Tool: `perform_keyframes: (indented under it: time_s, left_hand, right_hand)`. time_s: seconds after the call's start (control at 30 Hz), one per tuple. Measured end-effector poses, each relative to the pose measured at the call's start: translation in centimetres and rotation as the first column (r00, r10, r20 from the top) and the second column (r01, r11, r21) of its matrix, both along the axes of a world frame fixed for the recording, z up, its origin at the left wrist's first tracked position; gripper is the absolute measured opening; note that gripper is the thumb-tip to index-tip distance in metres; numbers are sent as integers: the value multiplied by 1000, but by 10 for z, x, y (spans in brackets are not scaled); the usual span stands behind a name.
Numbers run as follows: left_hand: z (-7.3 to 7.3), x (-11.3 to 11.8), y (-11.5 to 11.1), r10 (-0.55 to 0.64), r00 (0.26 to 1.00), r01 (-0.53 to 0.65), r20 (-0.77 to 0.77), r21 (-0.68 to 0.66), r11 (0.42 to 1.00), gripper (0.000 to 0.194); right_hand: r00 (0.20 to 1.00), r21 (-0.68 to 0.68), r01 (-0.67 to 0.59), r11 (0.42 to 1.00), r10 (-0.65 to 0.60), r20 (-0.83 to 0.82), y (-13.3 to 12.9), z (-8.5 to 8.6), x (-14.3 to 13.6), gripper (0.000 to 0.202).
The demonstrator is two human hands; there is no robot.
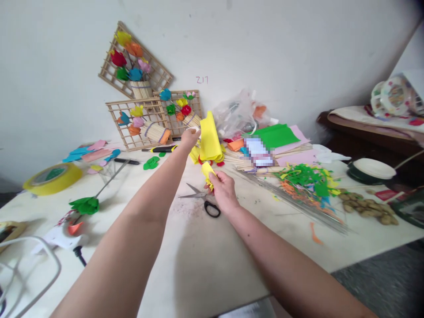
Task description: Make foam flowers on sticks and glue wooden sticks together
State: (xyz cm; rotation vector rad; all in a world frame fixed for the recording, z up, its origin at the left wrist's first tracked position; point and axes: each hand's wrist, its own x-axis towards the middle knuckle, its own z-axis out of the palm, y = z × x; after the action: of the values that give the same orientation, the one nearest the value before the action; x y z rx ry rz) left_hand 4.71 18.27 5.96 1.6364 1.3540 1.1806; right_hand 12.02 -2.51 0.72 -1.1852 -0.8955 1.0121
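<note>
My right hand (226, 191) is closed on a small yellow piece (207, 169), paper or felt, with bunched yellow scraps below it. Open scissors (198, 194) with black handles lie on the table just under that hand. Stretched toward the back of the table, my left hand (189, 138) has its fingers drawn together at a small white thing, partly hidden. Right beside it stands a folded yellow sheet (210, 139), its lower edge near red and yellow scraps. Whether the left fingers touch the sheet I cannot tell.
Lattice frames with coloured flowers (135, 119) lean on the wall. Yellow tape (53, 178), a green flower (85, 205) and a cutter (164, 149) lie left. Rightward are a phone (258, 151), green sheet (276, 136), metal wires (294, 201) and coloured clippings (304, 181).
</note>
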Motion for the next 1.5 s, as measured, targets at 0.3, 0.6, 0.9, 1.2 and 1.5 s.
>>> perform_keyframes:
  time_s: [0.3,0.6,0.9,1.2,1.5]
  left_hand:
    - [-5,-35,-119,-167,928,275,333,-313,909,49]
    - [-25,-59,-177,-88,868,213,489,-207,955,29]
    - [-33,-82,-200,-204,916,272,345,-163,948,38]
    - [-41,-78,-201,-219,875,327,432,-193,925,48]
    - [-49,-68,-203,-222,728,465,649,-229,855,31]
  right_hand:
    - [975,34,-106,994,111,-193,-3,5,4,22]
    - [913,-41,-408,912,408,-15,-7,5,5,18]
    - [882,-50,-424,904,425,204,-6,9,17,32]
    - [891,-64,-419,906,424,165,-5,4,11,16]
    - [980,23,-197,980,197,-12,-6,8,5,24]
